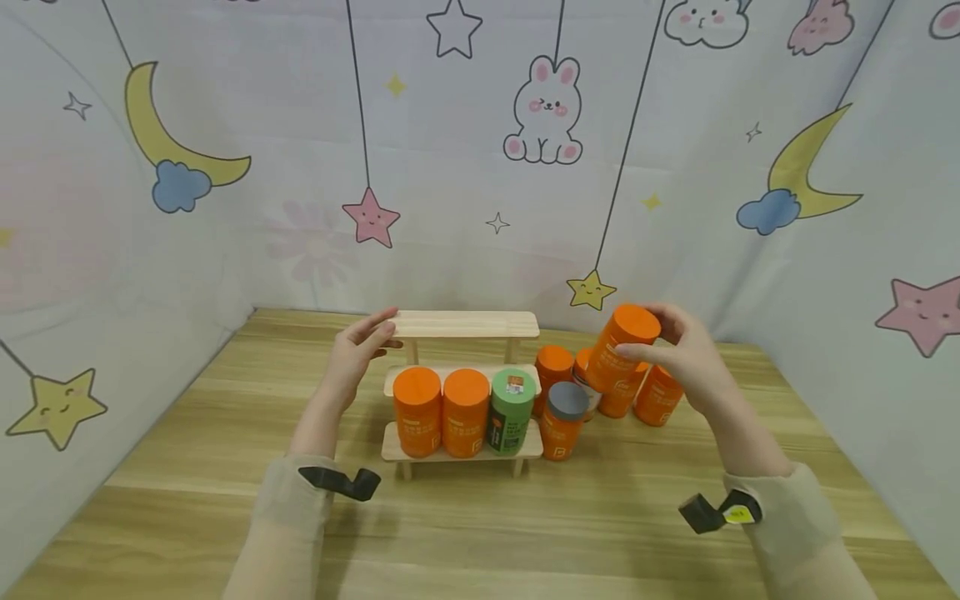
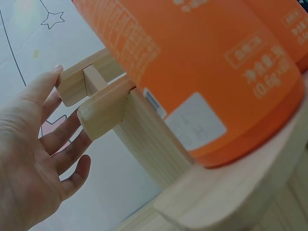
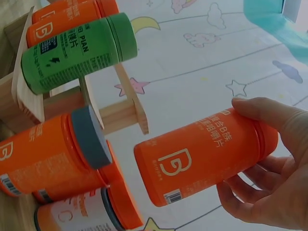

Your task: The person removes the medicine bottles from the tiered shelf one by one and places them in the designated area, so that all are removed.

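My left hand [image 1: 354, 354] holds the left end of the top board of a small tiered wooden rack [image 1: 465, 323]. In the left wrist view, the thumb and fingers are at that board's end. My right hand [image 1: 693, 358] grips an orange bottle [image 3: 207, 154] near its lid. This bottle is tilted and raised to the right of the rack, over other bottles. On the rack's lowest board stand two orange bottles [image 1: 417, 412] and a green bottle [image 1: 512, 412], side by side.
Right of the rack stands an orange bottle with a grey lid [image 1: 562, 429]. Behind it are several more orange-lidded bottles [image 1: 658, 396], one with a white label [image 3: 79, 214]. A printed curtain [image 1: 465, 150] rises behind and beside the wooden table [image 1: 465, 533].
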A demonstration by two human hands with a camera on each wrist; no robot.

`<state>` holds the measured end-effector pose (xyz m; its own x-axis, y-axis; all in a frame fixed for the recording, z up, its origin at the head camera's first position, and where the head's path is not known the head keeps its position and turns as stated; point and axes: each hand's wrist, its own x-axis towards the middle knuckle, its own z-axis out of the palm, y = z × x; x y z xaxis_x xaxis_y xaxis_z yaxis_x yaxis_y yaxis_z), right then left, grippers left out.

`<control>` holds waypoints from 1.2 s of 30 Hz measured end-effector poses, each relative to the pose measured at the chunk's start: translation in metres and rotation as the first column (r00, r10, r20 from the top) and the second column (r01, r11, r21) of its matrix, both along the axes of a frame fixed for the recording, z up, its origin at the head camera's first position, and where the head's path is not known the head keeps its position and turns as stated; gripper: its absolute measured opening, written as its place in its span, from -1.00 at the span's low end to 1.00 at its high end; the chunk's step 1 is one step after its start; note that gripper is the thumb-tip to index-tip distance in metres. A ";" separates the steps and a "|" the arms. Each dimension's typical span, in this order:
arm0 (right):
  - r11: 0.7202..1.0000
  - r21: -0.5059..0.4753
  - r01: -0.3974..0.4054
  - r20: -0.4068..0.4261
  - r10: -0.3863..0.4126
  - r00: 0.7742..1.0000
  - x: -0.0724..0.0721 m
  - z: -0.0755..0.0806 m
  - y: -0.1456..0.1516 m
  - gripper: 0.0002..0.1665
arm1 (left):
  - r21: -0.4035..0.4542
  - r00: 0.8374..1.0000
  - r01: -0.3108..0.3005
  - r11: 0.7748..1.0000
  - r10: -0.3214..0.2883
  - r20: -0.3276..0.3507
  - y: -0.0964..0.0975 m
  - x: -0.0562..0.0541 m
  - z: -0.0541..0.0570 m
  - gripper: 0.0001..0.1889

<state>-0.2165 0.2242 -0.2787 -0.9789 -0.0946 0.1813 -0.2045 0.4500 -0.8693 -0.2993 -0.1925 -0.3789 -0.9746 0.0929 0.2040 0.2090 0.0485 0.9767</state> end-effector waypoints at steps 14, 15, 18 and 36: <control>0.988 0.087 -0.124 0.114 0.114 0.987 0.001 -0.025 0.020 -0.27 | 0.012 1.000 0.005 1.000 -0.005 -0.004 0.001 -0.001 -0.001 -0.50; 0.987 0.093 -0.129 0.119 0.118 0.986 0.000 -0.028 0.020 -0.28 | 0.011 1.000 0.005 1.000 -0.005 -0.005 0.001 -0.001 -0.001 -0.50; 0.985 0.095 -0.145 0.136 0.132 0.982 -0.003 -0.036 0.021 -0.27 | 0.011 1.000 0.003 1.000 -0.003 -0.007 0.000 -0.001 -0.001 -0.50; 0.972 0.158 -0.175 0.221 0.138 0.965 -0.014 -0.077 0.022 -0.18 | -0.004 1.000 0.000 1.000 0.000 -0.004 -0.001 -0.001 -0.001 -0.50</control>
